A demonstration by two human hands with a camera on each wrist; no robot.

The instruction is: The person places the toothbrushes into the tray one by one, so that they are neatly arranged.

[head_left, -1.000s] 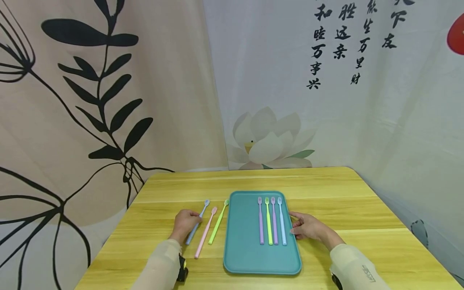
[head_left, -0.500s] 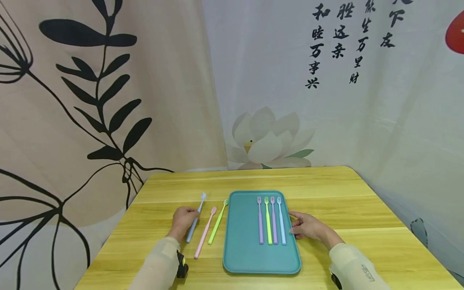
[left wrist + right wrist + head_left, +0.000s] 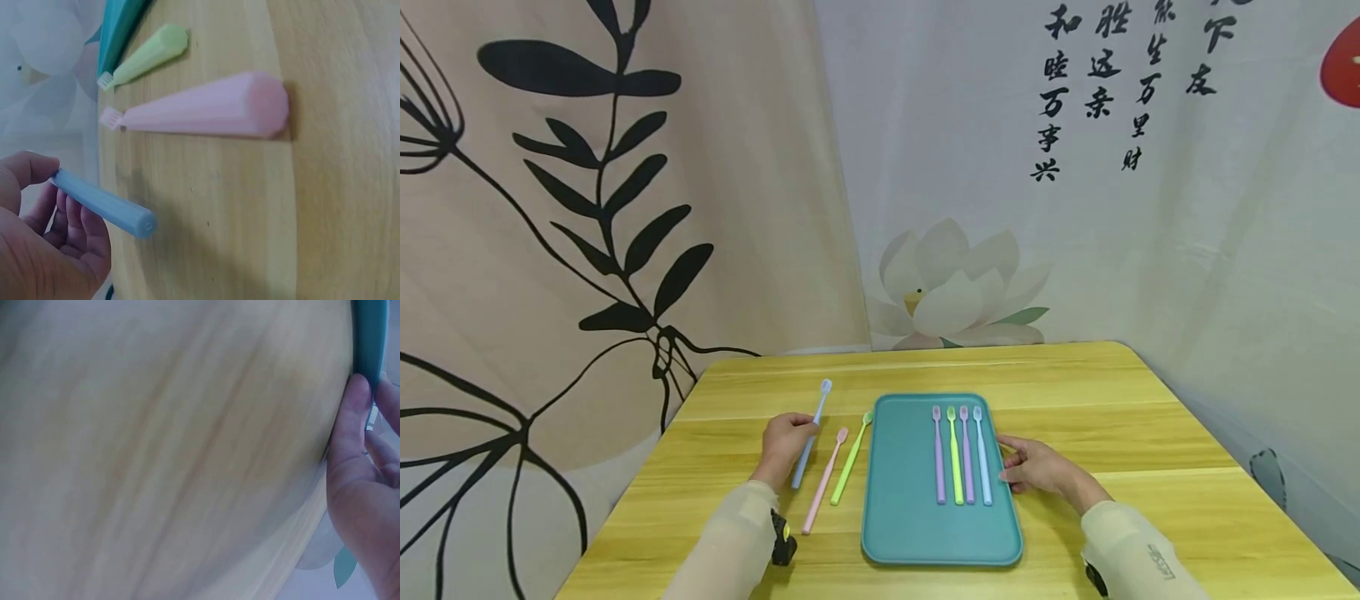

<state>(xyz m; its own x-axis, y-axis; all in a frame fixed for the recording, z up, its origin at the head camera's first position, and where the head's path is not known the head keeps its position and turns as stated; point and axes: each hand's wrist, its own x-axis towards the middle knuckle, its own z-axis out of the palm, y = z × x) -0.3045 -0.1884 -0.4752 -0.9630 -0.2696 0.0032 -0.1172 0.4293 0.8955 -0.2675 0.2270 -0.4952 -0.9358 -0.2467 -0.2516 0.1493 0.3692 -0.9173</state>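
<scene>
My left hand [image 3: 784, 446] pinches a blue toothbrush [image 3: 106, 206] between thumb and fingers, head end pointing away. In the left wrist view its handle end hangs above the table with a shadow below. To its right a pink toothbrush [image 3: 825, 482] and a yellow-green toothbrush [image 3: 852, 460] lie on the wood. A teal tray [image 3: 902, 525] carries several toothbrushes side by side in its right half: a purple one [image 3: 939, 458], a yellow-green one [image 3: 957, 458], another purple one [image 3: 967, 458] and a light blue one [image 3: 983, 458]. My right hand [image 3: 1041, 468] grips the tray's right rim.
The wooden table [image 3: 1120, 400] reaches back to a printed curtain [image 3: 760, 167] with plants, a lotus and writing. Bare wood shows behind the tray and to the right of it. A dark strapped device [image 3: 783, 540] sits at my left wrist.
My left hand has lifted the blue toothbrush off the table and moved it slightly away from me. The right hand, the tray and the other toothbrushes stay where they were.
</scene>
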